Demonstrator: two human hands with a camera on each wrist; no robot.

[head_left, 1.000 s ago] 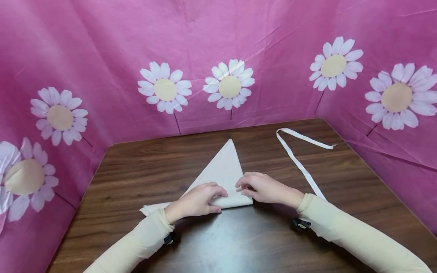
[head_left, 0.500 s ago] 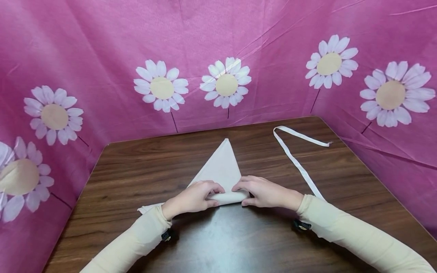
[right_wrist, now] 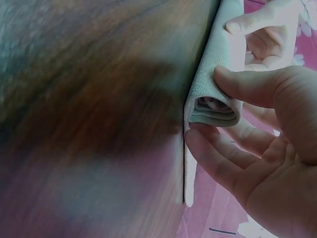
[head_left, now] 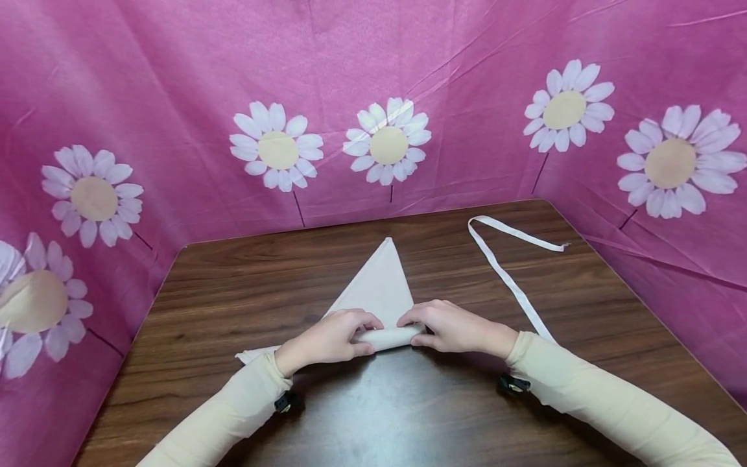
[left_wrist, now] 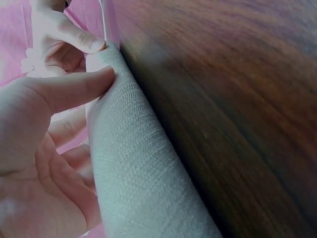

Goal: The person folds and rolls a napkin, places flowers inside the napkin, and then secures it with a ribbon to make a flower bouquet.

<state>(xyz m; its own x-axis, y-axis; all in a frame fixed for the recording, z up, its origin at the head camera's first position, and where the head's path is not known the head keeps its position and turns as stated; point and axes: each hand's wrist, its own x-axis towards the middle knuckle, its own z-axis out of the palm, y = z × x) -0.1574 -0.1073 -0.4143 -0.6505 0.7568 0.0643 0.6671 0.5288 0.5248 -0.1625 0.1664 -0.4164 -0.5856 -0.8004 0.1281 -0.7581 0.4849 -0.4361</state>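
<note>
A cream cloth [head_left: 376,285] lies on the table with its pointed end facing away. Its near edge is wound into a roll [head_left: 388,338]; the right wrist view shows the coiled layers at the roll's end [right_wrist: 214,110]. Around the roll's left part curls my left hand [head_left: 329,337], thumb on the near side and fingers on the far side. Likewise, my right hand [head_left: 455,329] grips the right end between thumb and fingers. A loose left corner of the cloth [head_left: 251,356] sticks out past the left wrist.
On the brown wooden table [head_left: 245,285], a white ribbon [head_left: 504,275] lies bent at the right, its near end running out of sight at the right sleeve. A pink curtain [head_left: 327,58] printed with daisies hangs around the table's back and sides.
The cloth's near edge has been turned up into a thicker roll. My right hand has shifted from beside the edge to gripping the roll; my left fingers now curl around it too.
</note>
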